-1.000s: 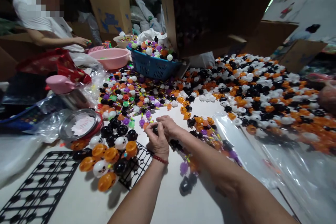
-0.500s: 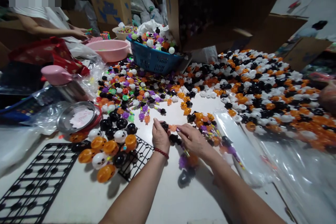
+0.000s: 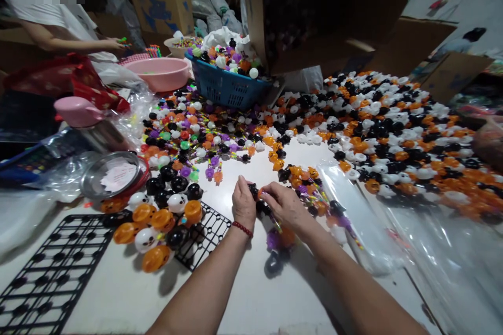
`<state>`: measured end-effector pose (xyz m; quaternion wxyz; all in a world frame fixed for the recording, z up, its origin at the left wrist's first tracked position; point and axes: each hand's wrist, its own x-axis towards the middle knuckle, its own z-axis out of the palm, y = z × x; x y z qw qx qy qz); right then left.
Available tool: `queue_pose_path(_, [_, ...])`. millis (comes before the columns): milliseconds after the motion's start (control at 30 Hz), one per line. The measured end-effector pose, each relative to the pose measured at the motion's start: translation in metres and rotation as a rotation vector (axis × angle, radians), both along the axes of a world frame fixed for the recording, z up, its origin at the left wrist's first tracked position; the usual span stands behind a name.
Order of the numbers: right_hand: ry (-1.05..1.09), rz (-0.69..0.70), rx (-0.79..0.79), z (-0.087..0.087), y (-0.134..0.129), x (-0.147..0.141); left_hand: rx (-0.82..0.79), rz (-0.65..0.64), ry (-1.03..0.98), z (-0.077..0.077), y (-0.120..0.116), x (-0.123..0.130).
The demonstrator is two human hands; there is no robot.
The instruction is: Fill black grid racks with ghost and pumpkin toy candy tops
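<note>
My left hand [image 3: 243, 203], with a red bead bracelet at the wrist, is closed around a small black piece [image 3: 253, 190] over the white table. Close beside it on the right, my right hand [image 3: 286, 205] pinches a small orange piece [image 3: 260, 193] that meets the black one. Below the hands lie purple and dark pieces [image 3: 273, 241]. To the left, orange, black and white round pieces with printed faces [image 3: 163, 220] stand in a cluster over a black grid [image 3: 204, 233].
Another black grid [image 3: 51, 267] lies at the left, near a round metal tin [image 3: 112, 174] and a pink-lidded flask [image 3: 84, 115]. A blue basket [image 3: 228, 86] and a large pile [image 3: 385, 131] sit farther back. Clear plastic bags [image 3: 353, 214] lie right. A person [image 3: 58, 26] stands back left.
My hands have drawn closer together, and less of the orange piece shows between them. The whole view has shifted slightly. The person's hand at the back left has moved a little left.
</note>
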<state>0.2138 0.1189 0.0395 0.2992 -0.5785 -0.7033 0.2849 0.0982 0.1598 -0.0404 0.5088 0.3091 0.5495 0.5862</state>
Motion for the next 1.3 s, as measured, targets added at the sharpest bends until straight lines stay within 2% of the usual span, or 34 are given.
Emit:
queue_pose_path(100, [0.091, -0.010, -0.057, -0.003, 0.002, -0.010, 0.008, -0.036, 0.045, -0.005, -0.001, 0.001])
queue_pose_path(233, [0.073, -0.053, -0.057, -0.002, 0.005, -0.019, 0.040, -0.070, 0.104, -0.005, -0.002, -0.001])
queue_pose_path(367, [0.028, 0.017, -0.118, -0.002, 0.010, 0.004, 0.088, -0.100, 0.159, -0.003, 0.000, -0.002])
queue_pose_path(467, [-0.198, 0.000, 0.035, -0.005, 0.025, 0.030, 0.116, -0.097, 0.215, -0.003, 0.002, 0.000])
queue_pose_path(533, [-0.341, -0.034, 0.176, -0.009, 0.044, 0.034, 0.121, -0.063, 0.253, -0.004, 0.003, 0.001])
queue_pose_path(633, [-0.439, 0.028, 0.233, -0.015, 0.084, 0.013, 0.103, -0.028, 0.287, -0.008, 0.005, 0.001])
queue_pose_path(767, [-0.548, 0.139, 0.133, -0.026, 0.138, -0.032, 0.057, -0.015, 0.309, -0.013, 0.009, -0.002])
queue_pose_path(833, [-0.582, 0.148, 0.084, -0.032, 0.155, -0.048, 0.035, -0.007, 0.319, -0.016, 0.010, -0.005])
queue_pose_path(933, [-0.591, 0.102, 0.049, -0.037, 0.164, -0.055, 0.006, -0.007, 0.325, -0.017, 0.012, -0.006])
queue_pose_path(1033, [-0.596, 0.013, 0.032, -0.032, 0.160, -0.040, -0.023, -0.013, 0.320, -0.017, 0.014, -0.006])
queue_pose_path(1200, [-0.674, -0.206, -0.028, -0.014, 0.140, 0.016, -0.042, -0.030, 0.284, -0.016, 0.013, -0.005])
queue_pose_path(1300, [-0.696, -0.244, -0.122, -0.011, 0.126, 0.040, -0.025, -0.046, 0.240, -0.015, 0.013, -0.003])
